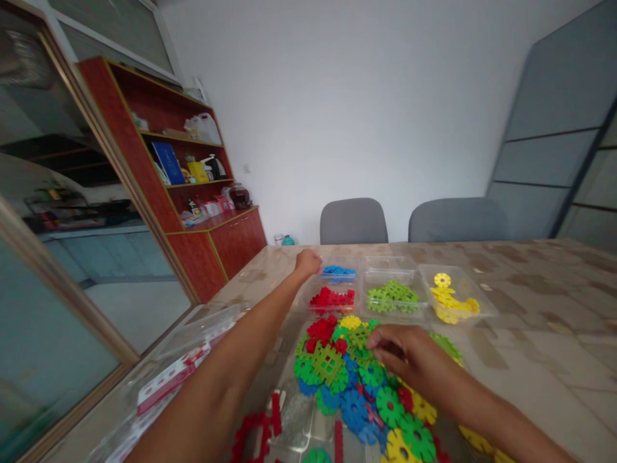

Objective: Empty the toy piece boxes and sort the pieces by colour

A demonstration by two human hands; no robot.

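Note:
My left hand point(307, 263) is stretched far out to the left edge of the clear box with blue pieces point(339, 272). Its fingers are closed, and a small reddish spot shows at the fingertips, too small to name. My right hand point(398, 347) hangs over a heap of plastic building pieces, its fingers curled together beside a light green lattice piece point(359, 337). Whether it grips that piece is hidden. Green flower discs point(389, 404), blue flower discs point(353, 409), yellow flower discs point(401, 447) and red pieces point(322, 329) make up the heap.
Clear boxes hold red pieces point(331, 298), light green pieces point(393, 296) and yellow pieces point(450, 301) behind the heap. Plastic packaging point(168, 379) lies on the left of the patterned table point(535, 308). Two grey chairs point(354, 220) stand at the far side.

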